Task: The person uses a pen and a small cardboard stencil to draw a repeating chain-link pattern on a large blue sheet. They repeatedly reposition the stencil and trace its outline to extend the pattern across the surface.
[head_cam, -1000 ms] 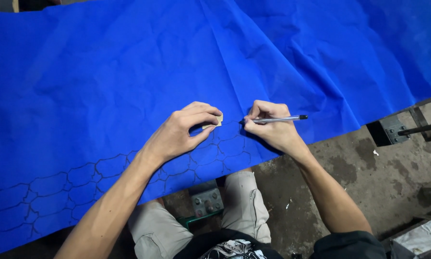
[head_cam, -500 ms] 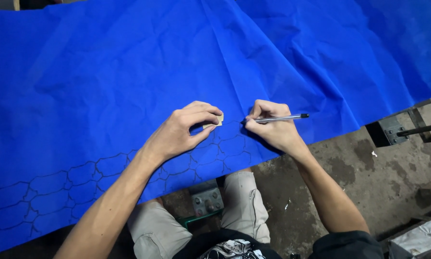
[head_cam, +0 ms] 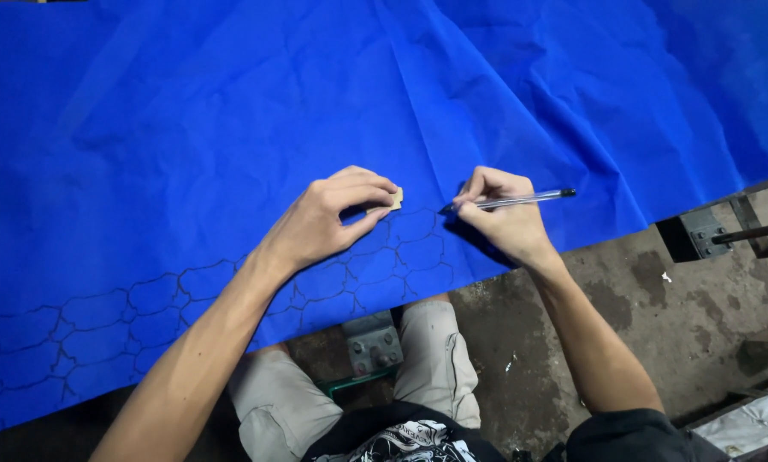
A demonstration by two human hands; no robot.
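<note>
A large blue cloth (head_cam: 333,94) covers the work surface. Along its near edge runs a dark drawn pattern of linked cell shapes (head_cam: 187,299). My left hand (head_cam: 328,218) presses a small tan template (head_cam: 395,198) flat on the cloth with its fingertips. My right hand (head_cam: 499,218) grips a clear pen with a dark cap (head_cam: 521,201), its tip touching the cloth just right of the template, at the right end of the drawn pattern.
Below the cloth's edge I see my knees in light trousers (head_cam: 427,359), a grey metal bracket (head_cam: 371,342) between them and a stained concrete floor (head_cam: 675,316). Metal frame parts (head_cam: 735,231) stand at the right; a crumpled pale bag (head_cam: 756,428) lies bottom right.
Both hands stay almost in place. The pen has shifted very slightly beside the template.
</note>
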